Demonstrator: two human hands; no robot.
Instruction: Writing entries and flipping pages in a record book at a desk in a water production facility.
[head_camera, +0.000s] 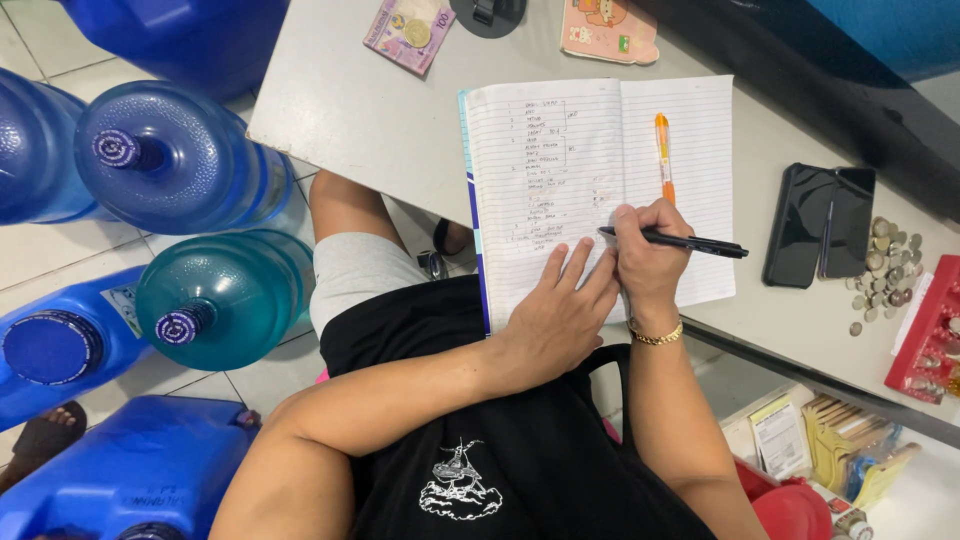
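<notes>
We see the right hand near the middle of the frame, its grip closed around a black pen whose tip touches the left page of an open lined notebook. The left hand lies flat on the lower edge of this page, fingers spread and holding nothing. The handwriting is too small to make out. An orange pen rests on the right page. On the grey table, at the right, two dark phones lie beside a heap of coins. A red tray is cut off by the right edge.
</notes>
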